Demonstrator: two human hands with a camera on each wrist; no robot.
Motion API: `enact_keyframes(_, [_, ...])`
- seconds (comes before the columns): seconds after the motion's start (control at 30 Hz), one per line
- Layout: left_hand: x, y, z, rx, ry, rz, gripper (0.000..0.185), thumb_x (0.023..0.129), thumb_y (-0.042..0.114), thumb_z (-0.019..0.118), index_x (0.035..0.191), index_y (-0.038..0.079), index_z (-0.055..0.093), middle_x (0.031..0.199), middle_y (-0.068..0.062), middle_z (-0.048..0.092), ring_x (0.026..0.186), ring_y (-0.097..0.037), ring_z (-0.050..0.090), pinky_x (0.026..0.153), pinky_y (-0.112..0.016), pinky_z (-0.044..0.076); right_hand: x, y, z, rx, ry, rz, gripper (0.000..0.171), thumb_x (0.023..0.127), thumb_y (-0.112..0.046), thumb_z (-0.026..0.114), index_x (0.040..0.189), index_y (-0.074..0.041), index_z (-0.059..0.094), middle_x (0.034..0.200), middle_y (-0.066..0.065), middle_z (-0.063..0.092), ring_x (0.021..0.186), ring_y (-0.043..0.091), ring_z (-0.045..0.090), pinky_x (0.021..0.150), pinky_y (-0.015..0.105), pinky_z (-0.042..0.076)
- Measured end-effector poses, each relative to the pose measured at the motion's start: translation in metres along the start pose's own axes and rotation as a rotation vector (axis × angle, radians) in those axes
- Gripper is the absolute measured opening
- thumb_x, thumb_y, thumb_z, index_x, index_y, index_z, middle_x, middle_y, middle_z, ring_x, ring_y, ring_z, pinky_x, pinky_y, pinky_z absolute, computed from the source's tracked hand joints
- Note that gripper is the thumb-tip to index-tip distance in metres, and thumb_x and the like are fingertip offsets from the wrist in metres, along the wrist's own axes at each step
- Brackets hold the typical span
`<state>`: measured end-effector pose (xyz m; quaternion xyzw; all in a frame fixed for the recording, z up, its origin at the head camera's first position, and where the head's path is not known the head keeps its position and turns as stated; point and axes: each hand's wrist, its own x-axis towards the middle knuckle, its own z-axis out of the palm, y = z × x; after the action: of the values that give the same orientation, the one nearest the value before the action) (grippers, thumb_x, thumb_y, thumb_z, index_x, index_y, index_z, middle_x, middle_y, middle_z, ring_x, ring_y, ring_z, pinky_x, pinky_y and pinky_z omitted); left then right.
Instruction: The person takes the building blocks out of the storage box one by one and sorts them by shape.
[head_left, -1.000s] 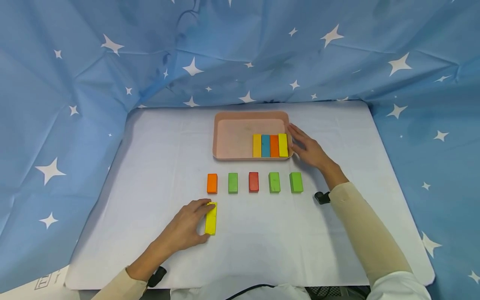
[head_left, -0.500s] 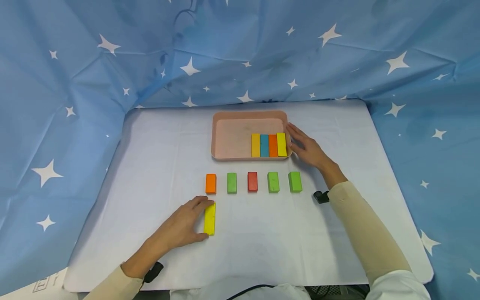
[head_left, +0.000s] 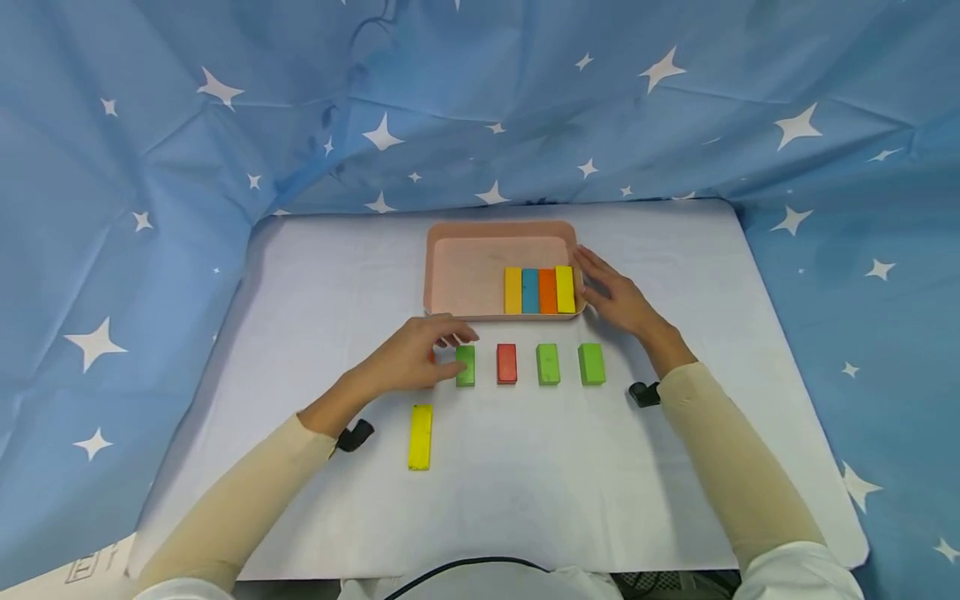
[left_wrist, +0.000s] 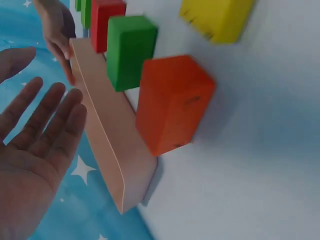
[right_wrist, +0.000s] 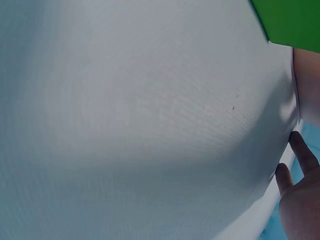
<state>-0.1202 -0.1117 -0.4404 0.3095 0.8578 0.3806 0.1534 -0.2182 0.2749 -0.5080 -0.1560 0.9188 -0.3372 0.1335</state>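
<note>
Left hand hovered with fingers straight and spread, holding nothing, right above the orange block, which sat on the table under its palm, just beside a green block. Right hand lay flat and relaxed against the tray edge, gripping nothing. That orange block looked like painted wood: light, rigid, a bit slick, so I'd guess pinching its long sides works best. A yellow block lay nearer the body.
</note>
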Motion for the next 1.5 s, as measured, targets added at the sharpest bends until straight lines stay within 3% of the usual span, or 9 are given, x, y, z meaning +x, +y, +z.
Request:
enact_keyframes(0.17, [0.056, -0.014, -0.009, -0.052, 0.006, 0.023, 0.04, 0.093, 0.015, 0.078, 0.13, 0.004, 0.068, 0.126, -0.014, 0.069, 0.112, -0.03, 0.068, 0.101, -0.039, 0.056, 0.0, 0.001, -0.003, -0.004, 0.004, -0.005, 0.065, 0.11, -0.03, 0.05, 0.168, -0.028, 0.018, 0.176, -0.006, 0.01, 0.162, 0.033, 0.014, 0.127, 0.064, 0.016])
enact_keyframes(0.3, [0.092, -0.021, -0.012, -0.022, 0.004, 0.015, 0.04, 0.093, 0.014, 0.076, 0.131, 0.003, 0.067, 0.129, -0.014, 0.067, 0.115, -0.029, 0.065, 0.103, -0.039, 0.054, 0.0, 0.002, -0.002, 0.014, 0.013, -0.016, 0.065, 0.11, -0.03, 0.05, 0.168, -0.027, 0.02, 0.176, -0.007, 0.01, 0.162, 0.033, 0.014, 0.127, 0.064, 0.016])
enact_keyframes(0.43, [0.118, -0.025, -0.011, 0.049, -0.032, -0.049, 0.043, 0.095, 0.016, 0.075, 0.135, 0.007, 0.065, 0.136, -0.011, 0.062, 0.124, -0.029, 0.06, 0.108, -0.04, 0.051, 0.0, 0.002, 0.0, 0.018, 0.01, -0.012, 0.065, 0.11, -0.032, 0.05, 0.168, -0.026, 0.019, 0.176, -0.006, 0.01, 0.162, 0.032, 0.013, 0.127, 0.065, 0.015])
enact_keyframes(0.6, [0.139, -0.031, -0.006, 0.13, -0.098, -0.091, 0.051, 0.09, 0.017, 0.08, 0.137, 0.011, 0.064, 0.141, -0.007, 0.057, 0.131, -0.028, 0.054, 0.115, -0.039, 0.044, 0.001, 0.002, 0.002, 0.012, 0.009, -0.019, 0.065, 0.11, -0.032, 0.049, 0.168, -0.024, 0.02, 0.176, -0.006, 0.01, 0.162, 0.033, 0.014, 0.127, 0.065, 0.015])
enact_keyframes(0.87, [0.156, -0.028, 0.001, 0.264, -0.213, -0.121, 0.069, 0.084, 0.024, 0.087, 0.145, 0.01, 0.059, 0.148, -0.01, 0.051, 0.126, -0.026, 0.051, 0.115, -0.037, 0.044, 0.0, 0.002, 0.002, 0.005, 0.015, -0.022, 0.065, 0.11, -0.032, 0.05, 0.168, -0.025, 0.02, 0.176, -0.006, 0.011, 0.162, 0.032, 0.015, 0.127, 0.064, 0.016])
enact_keyframes(1.13, [0.16, -0.028, 0.005, 0.378, -0.227, -0.124, 0.076, 0.083, 0.026, 0.089, 0.149, 0.007, 0.055, 0.151, -0.012, 0.052, 0.135, -0.027, 0.05, 0.121, -0.036, 0.039, 0.0, 0.003, 0.002, 0.007, 0.017, -0.024, 0.065, 0.11, -0.032, 0.05, 0.168, -0.025, 0.021, 0.176, -0.006, 0.011, 0.162, 0.032, 0.015, 0.127, 0.063, 0.017])
enact_keyframes(1.5, [0.16, -0.032, 0.007, 0.41, -0.217, -0.1, 0.075, 0.088, 0.033, 0.084, 0.151, 0.006, 0.052, 0.153, -0.009, 0.053, 0.14, -0.026, 0.047, 0.123, -0.037, 0.035, 0.001, 0.002, 0.003, 0.013, 0.022, -0.018, 0.065, 0.11, -0.03, 0.051, 0.167, -0.022, 0.022, 0.176, -0.006, 0.011, 0.162, 0.033, 0.015, 0.127, 0.062, 0.016])
